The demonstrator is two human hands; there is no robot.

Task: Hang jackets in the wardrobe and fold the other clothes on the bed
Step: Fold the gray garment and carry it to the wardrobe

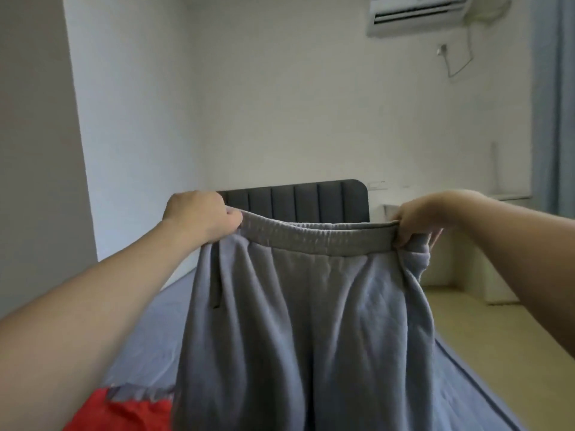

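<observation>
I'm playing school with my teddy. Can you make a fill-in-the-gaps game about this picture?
1. Both hands hold the grey sweatpants up by the ____.
2. The left hand and the right hand grip ____ ends of it.
3. Low at the left lies a ____ piece of clothing on the bed.
4. High on the wall hangs an air ____.

Missing words: waistband; opposite; red; conditioner

Bed [149,334]: grey-blue sheet, dark padded headboard [298,199] at far end.
On bed: red garment [124,412] at the near left edge.
</observation>
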